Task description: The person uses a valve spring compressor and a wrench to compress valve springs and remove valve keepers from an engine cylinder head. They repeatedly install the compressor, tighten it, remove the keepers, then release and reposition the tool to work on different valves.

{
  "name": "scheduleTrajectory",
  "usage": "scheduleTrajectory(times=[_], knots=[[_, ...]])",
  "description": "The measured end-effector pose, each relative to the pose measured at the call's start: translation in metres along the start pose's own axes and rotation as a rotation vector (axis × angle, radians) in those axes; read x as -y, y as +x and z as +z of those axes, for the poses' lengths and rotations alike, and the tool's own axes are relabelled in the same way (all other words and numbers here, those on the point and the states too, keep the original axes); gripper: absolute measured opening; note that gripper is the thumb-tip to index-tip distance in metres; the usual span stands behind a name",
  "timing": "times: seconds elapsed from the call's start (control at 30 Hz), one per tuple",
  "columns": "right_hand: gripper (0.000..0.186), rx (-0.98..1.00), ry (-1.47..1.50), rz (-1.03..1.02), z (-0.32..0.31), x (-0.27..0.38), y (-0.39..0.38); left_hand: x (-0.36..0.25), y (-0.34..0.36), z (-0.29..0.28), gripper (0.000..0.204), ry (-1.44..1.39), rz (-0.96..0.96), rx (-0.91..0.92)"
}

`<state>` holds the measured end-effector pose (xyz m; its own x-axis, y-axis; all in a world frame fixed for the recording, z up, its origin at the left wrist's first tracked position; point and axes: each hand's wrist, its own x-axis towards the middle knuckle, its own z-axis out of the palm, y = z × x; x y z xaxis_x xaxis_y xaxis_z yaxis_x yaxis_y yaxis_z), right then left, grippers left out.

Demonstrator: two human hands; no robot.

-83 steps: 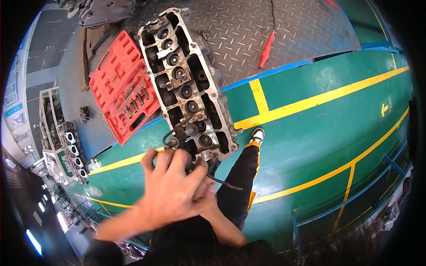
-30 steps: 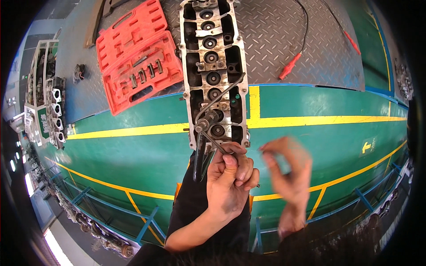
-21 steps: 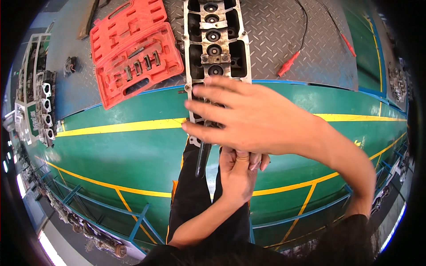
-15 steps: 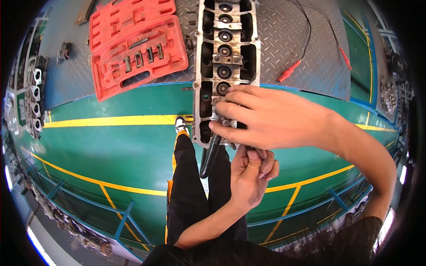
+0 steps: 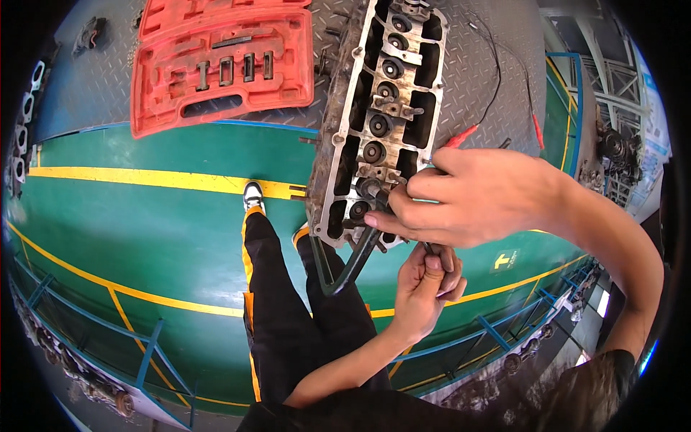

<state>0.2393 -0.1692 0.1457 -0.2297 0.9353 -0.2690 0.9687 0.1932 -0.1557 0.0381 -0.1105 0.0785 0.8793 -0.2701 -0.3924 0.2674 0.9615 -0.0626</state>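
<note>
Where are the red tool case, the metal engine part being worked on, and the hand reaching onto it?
red tool case (image 5: 216, 68): head view, middle of its open tray.
cylinder head (image 5: 381, 93): head view, its upper middle.
right hand (image 5: 468, 198): head view, back of the hand.

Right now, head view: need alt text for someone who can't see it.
Seen from above, a person's right hand reaches across to the near end of a grimy metal cylinder head, fingertips at a valve pocket, while the left hand grips a dark clamp tool just below it. An open red tool case lies left on grey checker plate above a green floor.
</note>
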Motion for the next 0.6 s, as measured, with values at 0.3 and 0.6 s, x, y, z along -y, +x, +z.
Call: scheduleTrajectory(times=[0.3, 0.6], knots=[[0.024, 0.077, 0.013, 0.001, -0.010, -0.003, 0.006, -0.060, -0.057, -0.008, 0.031, 1.513, 0.440, 0.036], [0.049, 0.173, -0.071, 0.052, -0.013, 0.008, 0.010, -0.116, -0.042, -0.070, 0.039, 1.557, 0.248, 0.089]])
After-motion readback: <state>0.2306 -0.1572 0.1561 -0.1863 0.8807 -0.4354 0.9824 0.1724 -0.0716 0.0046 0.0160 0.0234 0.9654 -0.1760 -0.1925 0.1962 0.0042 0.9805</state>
